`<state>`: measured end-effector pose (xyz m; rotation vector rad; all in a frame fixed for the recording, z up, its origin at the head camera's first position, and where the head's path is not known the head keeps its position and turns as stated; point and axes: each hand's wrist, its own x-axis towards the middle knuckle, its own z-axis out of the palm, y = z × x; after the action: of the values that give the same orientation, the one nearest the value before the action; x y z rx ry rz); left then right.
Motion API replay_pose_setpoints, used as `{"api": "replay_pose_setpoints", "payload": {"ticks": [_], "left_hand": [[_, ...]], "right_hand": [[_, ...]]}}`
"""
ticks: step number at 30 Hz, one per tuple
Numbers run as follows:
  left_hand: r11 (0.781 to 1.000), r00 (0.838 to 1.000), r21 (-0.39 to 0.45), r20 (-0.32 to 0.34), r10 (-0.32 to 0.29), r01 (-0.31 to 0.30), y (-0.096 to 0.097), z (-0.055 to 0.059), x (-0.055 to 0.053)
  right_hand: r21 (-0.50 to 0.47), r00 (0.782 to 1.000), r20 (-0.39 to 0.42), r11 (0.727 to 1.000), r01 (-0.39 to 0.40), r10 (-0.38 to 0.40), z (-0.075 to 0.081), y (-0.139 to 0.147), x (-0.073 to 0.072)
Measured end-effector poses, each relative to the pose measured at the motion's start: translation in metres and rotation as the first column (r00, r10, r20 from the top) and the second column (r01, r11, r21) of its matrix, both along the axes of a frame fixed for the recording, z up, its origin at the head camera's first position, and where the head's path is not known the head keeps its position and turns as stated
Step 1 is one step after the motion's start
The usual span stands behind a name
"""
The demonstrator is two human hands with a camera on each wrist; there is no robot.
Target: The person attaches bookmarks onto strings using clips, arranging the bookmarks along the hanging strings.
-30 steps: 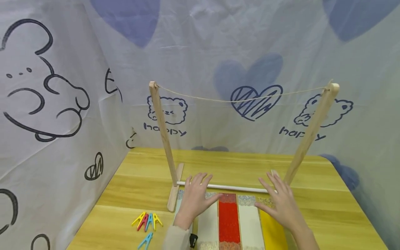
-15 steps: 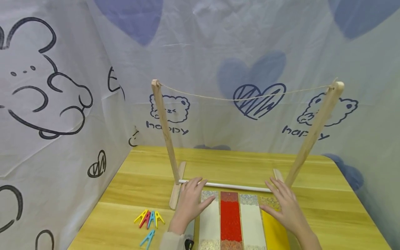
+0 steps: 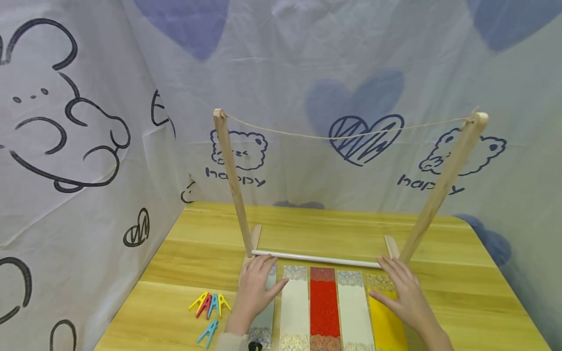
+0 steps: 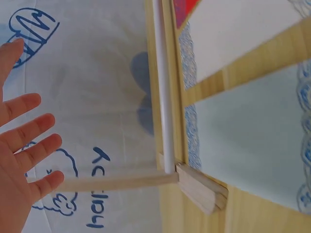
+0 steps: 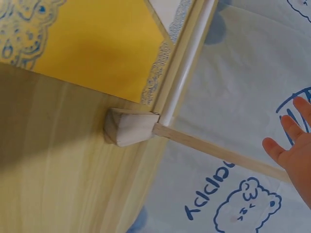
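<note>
Head view: your left hand [image 3: 254, 288] and right hand [image 3: 403, 293] are both unloaded, fingers loosely extended, nothing gripped. Left-wrist and right-wrist views show the fingers spread; whether either hand rests on anything beneath is unclear.

Directly beneath them lie five lace-bordered strips in a row, long axes pointing away from you towards the white rod [image 3: 316, 258]. Your left hand partly covers the pale blue-grey strip [image 3: 265, 314], with its thumb tip by the first white strip [image 3: 295, 308]. Your right hand overlaps the yellow strip [image 3: 388, 321]. Between your thumbs are the red strip [image 3: 324, 304] and the second white strip [image 3: 356, 312], the latter nearer your right hand.

Left of your left hand, well apart from your right, the table [image 3: 158, 292] carries a row of four clothespins [image 3: 213, 299], yellow, red, blue, yellow, and a lone blue clothespin [image 3: 212, 326] closer to you.

Beyond your fingertips, the rod runs crosswise between the left post [image 3: 233, 180] and right post [image 3: 443, 190], a sagging string [image 3: 333, 138] joining their tops. Behind, the printed curtain [image 3: 281, 63] reads "happy" twice, under bear drawings; you can make out no brand or label.
</note>
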<state>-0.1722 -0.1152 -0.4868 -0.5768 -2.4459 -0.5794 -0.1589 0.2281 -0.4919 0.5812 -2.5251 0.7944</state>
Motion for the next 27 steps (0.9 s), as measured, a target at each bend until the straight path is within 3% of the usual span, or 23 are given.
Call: {"api": "replay_pose_setpoints", "payload": {"ticks": [17, 27], "left_hand": [[0.998, 0.998, 0.01, 0.009, 0.061, -0.061, -0.04, -0.023, 0.01], [0.994, 0.99, -0.035, 0.089, 0.105, -0.102, -0.062, -0.033, 0.022]], "right_hand": [[-0.035, 0.999, 0.039, 0.999, 0.002, 0.0, -0.014, 0.003, 0.002], [0.0, 0.998, 0.057, 1.0, -0.003, 0.003, -0.027, 0.011, -0.001]]}}
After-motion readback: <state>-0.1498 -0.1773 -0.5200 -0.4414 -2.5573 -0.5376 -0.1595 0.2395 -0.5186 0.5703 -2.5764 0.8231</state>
